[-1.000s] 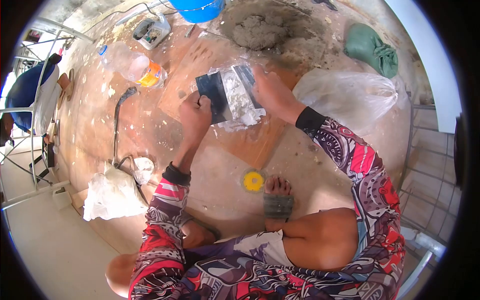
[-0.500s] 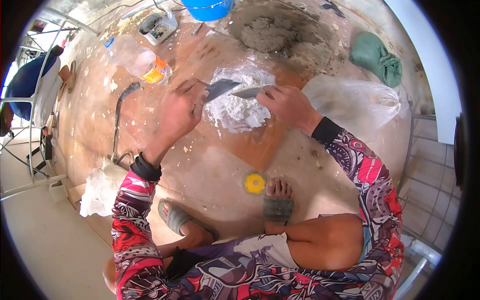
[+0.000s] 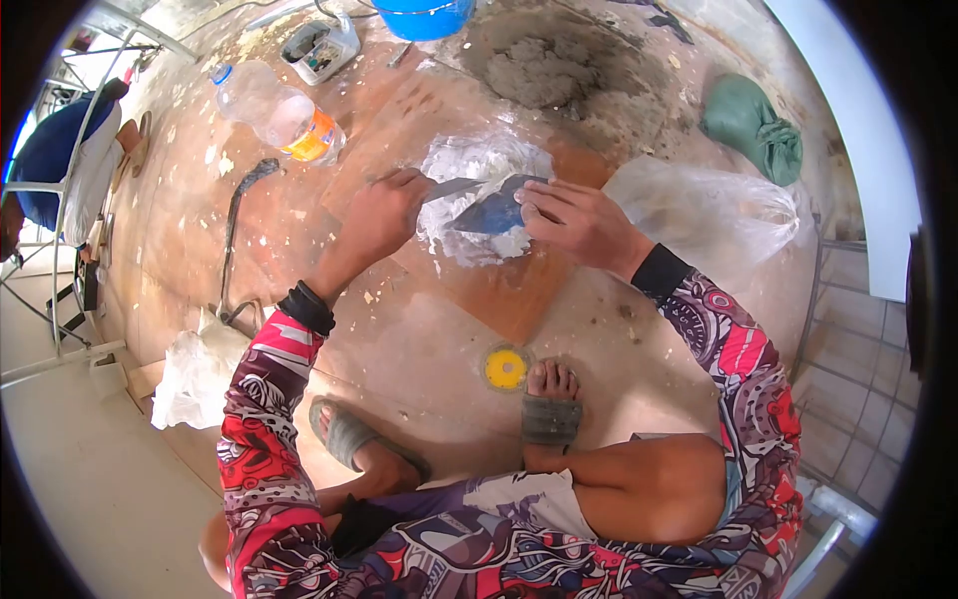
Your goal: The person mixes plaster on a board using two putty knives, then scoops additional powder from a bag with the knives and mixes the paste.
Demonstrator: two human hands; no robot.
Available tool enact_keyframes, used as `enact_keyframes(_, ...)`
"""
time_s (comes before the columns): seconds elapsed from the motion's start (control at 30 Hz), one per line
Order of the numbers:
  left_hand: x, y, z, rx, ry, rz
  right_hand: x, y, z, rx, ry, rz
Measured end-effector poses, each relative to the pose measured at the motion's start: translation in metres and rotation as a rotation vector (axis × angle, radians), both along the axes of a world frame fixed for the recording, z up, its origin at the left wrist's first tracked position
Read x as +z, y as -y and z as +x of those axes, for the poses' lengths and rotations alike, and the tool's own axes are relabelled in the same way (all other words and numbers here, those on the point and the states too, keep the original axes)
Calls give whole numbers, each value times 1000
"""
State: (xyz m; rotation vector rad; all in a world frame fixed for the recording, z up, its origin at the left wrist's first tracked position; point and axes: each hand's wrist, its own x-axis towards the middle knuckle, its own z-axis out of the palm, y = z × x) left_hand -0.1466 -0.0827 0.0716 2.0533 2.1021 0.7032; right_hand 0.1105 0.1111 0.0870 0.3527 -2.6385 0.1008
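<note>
My left hand is closed round one putty knife, whose thin blade points right. In my right hand a second putty knife is gripped, its wide bluish blade tilted with its face turned up toward me. The two blades meet or nearly meet, with a bit of white paste at the upper edge of the right one. Both are held above a heap of white plaster on the floor. My fingers hide the handles.
A plastic bottle, a black metal bar and a crumpled white bag lie left. Beyond are a blue bucket, a cut-open container and grey mortar. Right are a clear bag and green sack. A yellow disc lies near my feet.
The right putty knife has turned so its broad face shows, and its blade has come down and left. The left blade has tipped flatter, now seen nearly edge-on.
</note>
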Motion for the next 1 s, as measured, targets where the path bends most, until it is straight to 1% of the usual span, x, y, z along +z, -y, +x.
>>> enact_keyframes(0.07, 2, 3, -1, -2, 34, 48, -4, -2, 5, 7, 55, -39)
enact_keyframes(0.13, 17, 5, 6, -29, 55, 82, -6, -3, 9, 11, 123, -84)
enact_keyframes(0.23, 38, 12, 22, -83, 57, 93, -6, -3, 7, -18, 130, -119)
enact_keyframes(0.33, 43, 14, 32, -92, 37, 61, -1, -2, 2, -16, 15, -109)
enact_keyframes(0.43, 28, 9, 34, -85, 21, 28, -1, -2, 2, 24, 8, -85)
enact_keyframes(0.53, -5, -7, 23, -76, 17, 20, 6, 5, -1, 78, -53, -71)
enact_keyframes(0.63, -34, -20, 7, -55, 26, 2, 14, 7, -1, 45, -99, -106)
enact_keyframes(0.73, -44, -21, -7, 66, 27, 71, 13, -5, 2, -14, -103, -297)
enact_keyframes(0.77, -45, -17, -10, 126, 139, 109, 9, -10, 6, -107, -69, -367)
enact_keyframes(0.83, -33, -12, -16, 190, 233, 65, 7, -16, 11, -292, 1, -509)
enact_keyframes(0.87, -27, -10, -18, 222, 278, 44, 5, -18, 10, -365, -29, -555)
enact_keyframes(0.93, -20, -4, -19, 197, 281, 66, 19, -16, 0, -513, -83, -643)
enact_keyframes(0.97, -17, -1, -18, 186, 282, 78, 23, -20, -4, -524, -91, -650)
enact_keyframes(1.0, -11, 1, -12, 127, 95, 154, 27, -25, -8, -534, -100, -658)
